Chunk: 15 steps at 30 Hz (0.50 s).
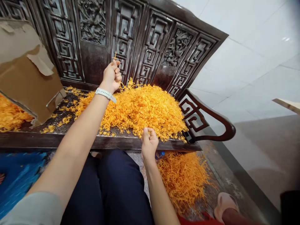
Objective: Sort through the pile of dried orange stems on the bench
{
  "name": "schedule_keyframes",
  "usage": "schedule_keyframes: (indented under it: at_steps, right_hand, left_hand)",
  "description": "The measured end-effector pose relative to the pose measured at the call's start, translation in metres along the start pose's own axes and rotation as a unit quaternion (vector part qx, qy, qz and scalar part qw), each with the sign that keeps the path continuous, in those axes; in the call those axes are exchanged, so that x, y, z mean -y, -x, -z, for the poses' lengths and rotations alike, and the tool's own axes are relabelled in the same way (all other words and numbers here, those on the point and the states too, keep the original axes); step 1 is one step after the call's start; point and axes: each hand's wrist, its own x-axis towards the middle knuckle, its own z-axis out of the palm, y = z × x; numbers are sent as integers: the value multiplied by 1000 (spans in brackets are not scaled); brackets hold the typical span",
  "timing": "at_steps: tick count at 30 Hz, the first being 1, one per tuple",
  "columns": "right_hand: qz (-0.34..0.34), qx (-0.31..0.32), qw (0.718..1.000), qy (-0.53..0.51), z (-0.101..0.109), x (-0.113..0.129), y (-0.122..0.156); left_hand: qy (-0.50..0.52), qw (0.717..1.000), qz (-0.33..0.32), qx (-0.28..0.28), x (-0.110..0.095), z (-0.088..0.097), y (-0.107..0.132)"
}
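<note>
A large heap of small orange, spidery pieces [154, 106] lies on the dark wooden bench [117, 142]. My left hand [112, 75], with a pale band on its wrist, is raised above the heap's left side. Its fingers are closed on a thin orange piece [115, 55], whose tip pokes out above the fist; a strand shows below the hand too. My right hand [150, 142] is at the bench's front edge, by the near side of the heap. Its thumb and fingers are pinched together, and whatever lies between them is too small or hidden to make out.
A torn cardboard box [30, 75] stands at the left, with more orange pieces [14, 115] beside it. The carved backrest [93, 59] and curved armrest [217, 125] bound the bench. Thin orange strands [185, 181] are piled on the floor, near a person's foot [226, 204].
</note>
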Motion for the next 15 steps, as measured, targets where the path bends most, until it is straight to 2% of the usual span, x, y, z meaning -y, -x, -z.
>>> schedule_keyframes:
  at_steps: [2,4,7,9,12,13,15]
  right_hand:
    - [23,47,998,32,6,1,2]
    - [65,92,991,74,0,10,-6]
    - [145,137,968,150,-32,22,-29]
    - [223,109,947,204,-63,24,-45]
    - [323,19,907,268,-107,19,-73]
    - [339,5,900,275,-117,16,-83]
    - [343,20,902,262,-126,12,-101]
  left_hand:
    - [13,1000,12,3,-5,7,-4]
    - [22,999,36,-2,-5,9,-6]
    - [55,995,72,-33,3,0,-7]
    - [94,989,95,-70,9,-11,-7]
    - [144,975,122,-114,17,-32,-3]
    - [151,973,126,-120,19,-39,-2]
    - [159,972,117,-126,19,-46,-4]
